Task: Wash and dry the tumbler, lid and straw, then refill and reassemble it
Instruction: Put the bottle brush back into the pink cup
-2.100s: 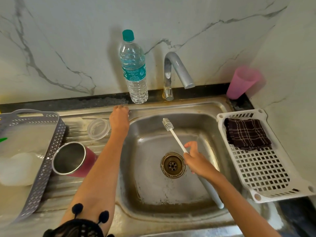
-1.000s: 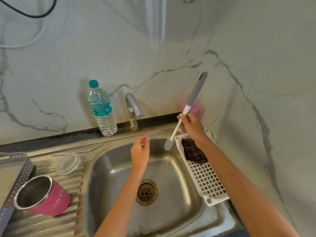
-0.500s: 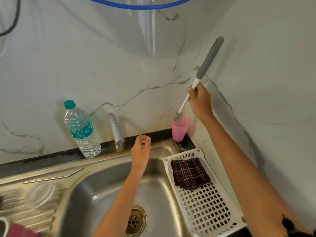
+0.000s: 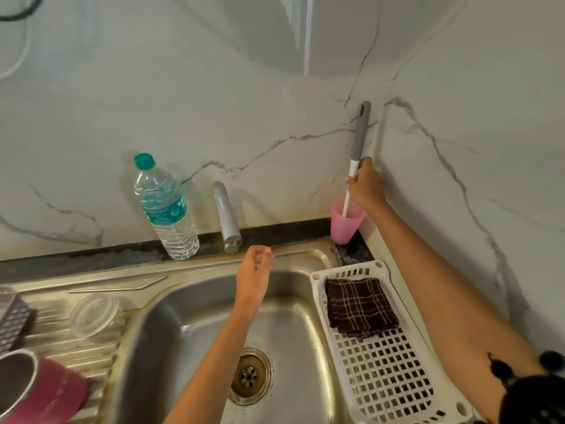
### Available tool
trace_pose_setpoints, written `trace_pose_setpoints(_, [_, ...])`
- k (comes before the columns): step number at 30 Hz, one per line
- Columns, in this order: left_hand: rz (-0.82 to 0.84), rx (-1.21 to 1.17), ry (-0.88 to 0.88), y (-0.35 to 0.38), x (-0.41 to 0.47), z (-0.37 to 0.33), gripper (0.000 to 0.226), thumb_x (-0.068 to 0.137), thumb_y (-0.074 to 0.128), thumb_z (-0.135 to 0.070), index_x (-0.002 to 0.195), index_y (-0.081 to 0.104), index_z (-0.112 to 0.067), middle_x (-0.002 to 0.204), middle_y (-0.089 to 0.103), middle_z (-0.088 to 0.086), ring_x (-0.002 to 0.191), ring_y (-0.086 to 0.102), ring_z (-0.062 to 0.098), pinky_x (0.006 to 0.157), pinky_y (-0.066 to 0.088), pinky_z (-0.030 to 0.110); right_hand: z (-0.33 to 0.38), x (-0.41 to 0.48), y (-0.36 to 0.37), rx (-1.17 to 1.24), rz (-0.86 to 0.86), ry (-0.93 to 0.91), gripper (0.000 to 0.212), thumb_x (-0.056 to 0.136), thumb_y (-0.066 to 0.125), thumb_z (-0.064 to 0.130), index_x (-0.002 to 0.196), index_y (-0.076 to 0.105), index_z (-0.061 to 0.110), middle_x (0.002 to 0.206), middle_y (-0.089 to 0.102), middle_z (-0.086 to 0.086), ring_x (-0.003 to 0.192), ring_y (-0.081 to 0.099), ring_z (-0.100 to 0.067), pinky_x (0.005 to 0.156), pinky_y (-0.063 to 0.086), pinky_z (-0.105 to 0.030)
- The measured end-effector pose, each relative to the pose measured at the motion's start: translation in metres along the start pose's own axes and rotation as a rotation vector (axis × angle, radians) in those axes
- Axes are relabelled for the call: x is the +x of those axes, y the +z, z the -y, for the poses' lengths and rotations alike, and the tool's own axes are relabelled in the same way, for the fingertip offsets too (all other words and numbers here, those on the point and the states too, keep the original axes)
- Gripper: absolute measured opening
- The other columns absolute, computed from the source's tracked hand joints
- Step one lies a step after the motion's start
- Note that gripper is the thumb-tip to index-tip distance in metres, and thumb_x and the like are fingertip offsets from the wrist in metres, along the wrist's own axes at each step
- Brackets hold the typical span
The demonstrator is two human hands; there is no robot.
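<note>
The pink tumbler [image 4: 58,390] lies on its side on the draining board at lower left, its steel mouth facing left. Its clear lid [image 4: 93,313] lies flat behind it, and the bent metal straw [image 4: 116,287] rests along the sink's back rim. My right hand [image 4: 365,186] grips the thin white shaft of a bottle brush [image 4: 360,133], whose bristle end stands inside a pink cup [image 4: 347,220] in the back corner. My left hand [image 4: 253,276] hovers over the sink [image 4: 189,347] basin with loosely curled fingers, holding nothing.
A water bottle [image 4: 166,209] with a teal cap stands on the dark ledge beside the tap [image 4: 226,215]. A white slotted tray [image 4: 394,371] right of the basin holds a folded dark checked cloth [image 4: 359,307]. A grey basket [image 4: 12,319] edge shows at far left.
My right hand lifted the brush out of the sink, carried it to the back right corner and lowered its bristle end into the pink cup. My left hand came off the rim.
</note>
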State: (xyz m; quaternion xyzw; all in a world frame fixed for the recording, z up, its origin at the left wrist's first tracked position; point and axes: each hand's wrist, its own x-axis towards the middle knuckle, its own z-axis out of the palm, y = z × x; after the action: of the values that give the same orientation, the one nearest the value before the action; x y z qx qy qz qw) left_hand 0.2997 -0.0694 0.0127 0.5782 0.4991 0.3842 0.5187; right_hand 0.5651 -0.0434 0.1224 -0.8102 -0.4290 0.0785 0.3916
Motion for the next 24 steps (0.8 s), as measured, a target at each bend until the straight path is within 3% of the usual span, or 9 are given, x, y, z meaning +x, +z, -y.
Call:
trace_pose_setpoints(3, [-0.005,0.011,0.012,-0.005,-0.004,0.003,0.010,0.100,0.051,-0.031,0.097,0.059,-0.026,0.097,0.067,-0.004,0.088,0.065,0.015,0.086,0.051,0.034,-0.003,0.002,0.004,-0.023,-0.011,0.019,0.033,0.094,0.058,0.010,0.124,0.044,0.001,0.118,0.061,-0.022,0.106,0.062,-0.036,0.084,0.055,-0.042])
trace_pose_setpoints(10, [-0.018,0.015,-0.036,-0.027,-0.022,0.011,0.016,0.101,0.050,-0.029,0.104,0.061,-0.018,0.099,0.067,-0.004,0.088,0.065,0.013,0.088,0.051,0.035,0.001,-0.006,0.003,-0.022,-0.109,0.036,0.040,0.092,0.062,0.011,0.126,0.044,0.001,0.122,0.056,-0.022,0.108,0.060,-0.035,0.083,0.054,-0.037])
trace_pose_setpoints(14, [-0.091,0.000,-0.058,-0.057,-0.038,0.022,0.014,0.100,0.051,-0.028,0.102,0.062,-0.020,0.100,0.068,-0.003,0.094,0.064,0.014,0.083,0.050,0.026,0.015,-0.027,-0.009,-0.205,-0.273,-0.048,0.035,0.096,0.052,0.016,0.124,0.046,-0.004,0.121,0.055,-0.025,0.111,0.055,-0.038,0.083,0.044,-0.036])
trace_pose_setpoints(17, [-0.176,-0.032,-0.075,-0.082,-0.052,0.028,0.015,0.100,0.051,-0.026,0.108,0.061,-0.019,0.101,0.068,-0.004,0.094,0.064,0.012,0.077,0.047,0.017,0.029,-0.059,-0.003,-0.131,-0.337,-0.204,0.025,0.096,0.050,0.014,0.117,0.049,0.000,0.110,0.058,-0.018,0.102,0.056,-0.030,0.078,0.040,-0.026])
trace_pose_setpoints(20, [-0.252,-0.047,-0.099,-0.109,-0.065,0.038,0.015,0.100,0.052,-0.028,0.107,0.062,-0.019,0.101,0.069,-0.005,0.093,0.065,0.009,0.079,0.047,0.021,0.041,-0.110,0.034,-0.039,-0.181,-0.350,0.010,0.095,0.050,0.012,0.104,0.052,0.007,0.091,0.054,-0.003,0.085,0.055,-0.019,0.073,0.044,-0.026])
trace_pose_setpoints(24, [-0.358,-0.028,-0.133,-0.140,-0.079,0.059,0.010,0.099,0.054,-0.028,0.101,0.062,-0.024,0.097,0.068,-0.005,0.090,0.065,0.010,0.082,0.051,0.029,0.051,-0.185,0.104,-0.028,0.154,-0.380,0.004,0.093,0.055,0.013,0.094,0.052,0.016,0.085,0.053,0.002,0.075,0.053,-0.012,0.065,0.045,-0.023])
